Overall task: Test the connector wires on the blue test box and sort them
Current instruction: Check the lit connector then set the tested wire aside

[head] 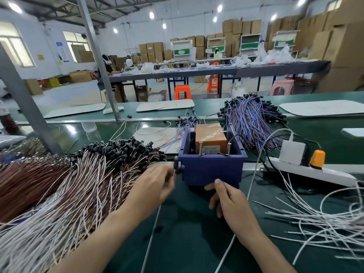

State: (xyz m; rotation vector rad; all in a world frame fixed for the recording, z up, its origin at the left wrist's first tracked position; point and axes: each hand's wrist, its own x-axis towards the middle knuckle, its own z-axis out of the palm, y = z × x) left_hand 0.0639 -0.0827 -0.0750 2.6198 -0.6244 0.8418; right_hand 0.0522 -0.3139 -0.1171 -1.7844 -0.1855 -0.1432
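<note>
Connector wire (152, 235) pinched in left fingers (170, 180), beside blue test box (211, 170).

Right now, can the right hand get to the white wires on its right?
Probably yes. The right hand touches the blue box; between it and the white wires lie only green mat and one thin cable.

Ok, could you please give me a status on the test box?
Left hand pinches a wire, black plug at left side of blue box. Right hand thumb on box front, grip unclear. Nothing in the way.
</note>
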